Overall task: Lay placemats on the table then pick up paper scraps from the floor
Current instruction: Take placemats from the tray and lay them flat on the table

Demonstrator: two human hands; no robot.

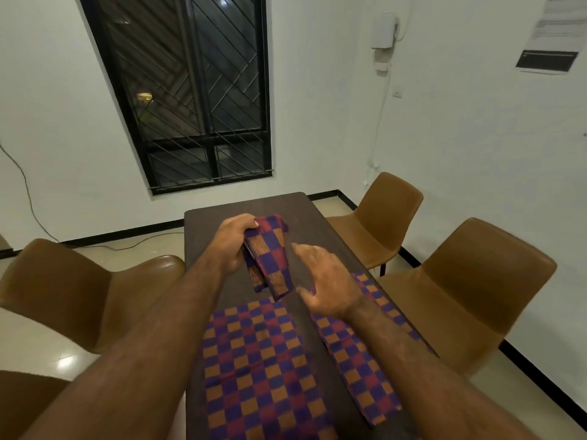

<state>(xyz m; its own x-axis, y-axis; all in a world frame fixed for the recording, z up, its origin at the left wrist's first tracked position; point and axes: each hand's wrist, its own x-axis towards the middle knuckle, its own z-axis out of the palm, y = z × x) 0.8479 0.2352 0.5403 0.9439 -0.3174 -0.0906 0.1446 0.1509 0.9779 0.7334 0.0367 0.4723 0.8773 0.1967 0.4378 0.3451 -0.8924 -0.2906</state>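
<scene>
My left hand [229, 246] grips a folded bundle of checkered placemats [270, 255], purple, red and orange, above the middle of the dark table [305, 214]. My right hand [324, 277] hovers just right of the bundle, fingers spread and relaxed, holding nothing. One checkered placemat [260, 360] lies flat on the near left part of the table. A second placemat [359, 357] lies flat on the near right part, partly hidden under my right forearm.
Brown chairs flank the table: two on the right [384, 217] [476, 290], two on the left [66, 287] [19, 404]. A barred window [197, 90] and white walls stand beyond. A cable runs along the floor at the left wall.
</scene>
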